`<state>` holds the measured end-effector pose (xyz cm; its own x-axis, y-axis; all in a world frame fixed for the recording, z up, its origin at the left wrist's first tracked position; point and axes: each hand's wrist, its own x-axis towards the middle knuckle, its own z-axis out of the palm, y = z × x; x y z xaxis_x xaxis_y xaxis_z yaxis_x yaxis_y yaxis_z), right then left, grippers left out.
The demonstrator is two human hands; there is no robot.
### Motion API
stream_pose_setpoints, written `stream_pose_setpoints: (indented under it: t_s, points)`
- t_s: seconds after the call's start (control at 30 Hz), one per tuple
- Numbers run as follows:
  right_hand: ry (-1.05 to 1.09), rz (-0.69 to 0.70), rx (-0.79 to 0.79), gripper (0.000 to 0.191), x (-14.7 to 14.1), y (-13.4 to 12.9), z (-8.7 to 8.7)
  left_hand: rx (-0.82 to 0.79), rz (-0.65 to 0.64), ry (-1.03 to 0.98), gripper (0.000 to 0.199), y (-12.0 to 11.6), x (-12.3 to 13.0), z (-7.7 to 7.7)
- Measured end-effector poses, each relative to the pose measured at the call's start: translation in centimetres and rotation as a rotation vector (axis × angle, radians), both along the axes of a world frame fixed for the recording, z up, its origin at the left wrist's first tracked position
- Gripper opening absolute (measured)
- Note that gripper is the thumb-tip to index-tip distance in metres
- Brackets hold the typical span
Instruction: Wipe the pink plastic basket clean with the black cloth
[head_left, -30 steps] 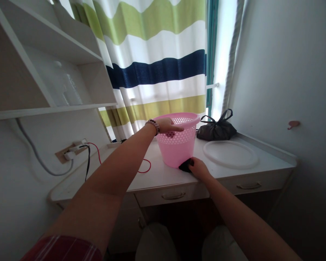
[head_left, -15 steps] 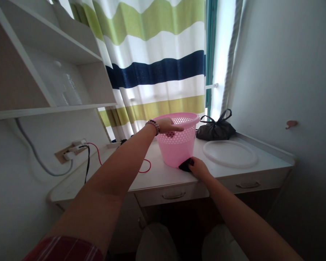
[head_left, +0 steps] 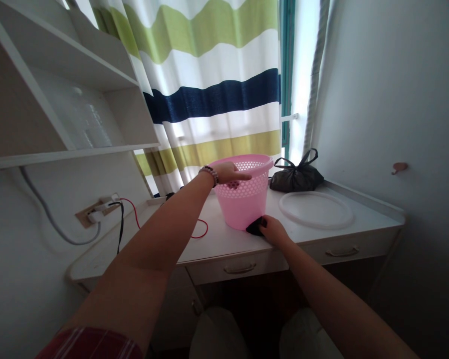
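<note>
A pink plastic basket (head_left: pixel 243 209) with a perforated upper wall stands upright on the white desk (head_left: pixel 217 249). Over its near-left rim reaches my left hand (head_left: pixel 230 173), fingers gripping the rim, with some of the fingertips hidden on the basket's wall. A beaded bracelet (head_left: pixel 209 174) circles that wrist. My right hand (head_left: pixel 273 231) is closed on a black cloth (head_left: pixel 255 227), which it holds against the lower front of the basket, close to the desk top.
A tied black plastic bag (head_left: pixel 297 177) sits behind a round white lid-like ring (head_left: pixel 316 209) on the desk's right side. At left, a red cable (head_left: pixel 202 229) crosses the desk from a wall socket (head_left: pixel 97 212). A shelf (head_left: pixel 78 119) hangs above; the striped curtain (head_left: pixel 213 94) is behind.
Hardly anything differs: the view has shifted slightly, while both hands keep their places on the basket and the black cloth.
</note>
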<state>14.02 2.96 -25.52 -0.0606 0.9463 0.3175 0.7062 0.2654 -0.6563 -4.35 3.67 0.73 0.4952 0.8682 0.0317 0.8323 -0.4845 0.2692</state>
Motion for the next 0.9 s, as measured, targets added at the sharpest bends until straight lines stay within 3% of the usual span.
stream_pose_setpoints:
  t_s: [0.9]
  points:
    - [-0.042,0.001,0.016,0.018,0.08,0.27,-0.49,0.001,0.024,-0.017,0.046,-0.35,0.14,-0.09]
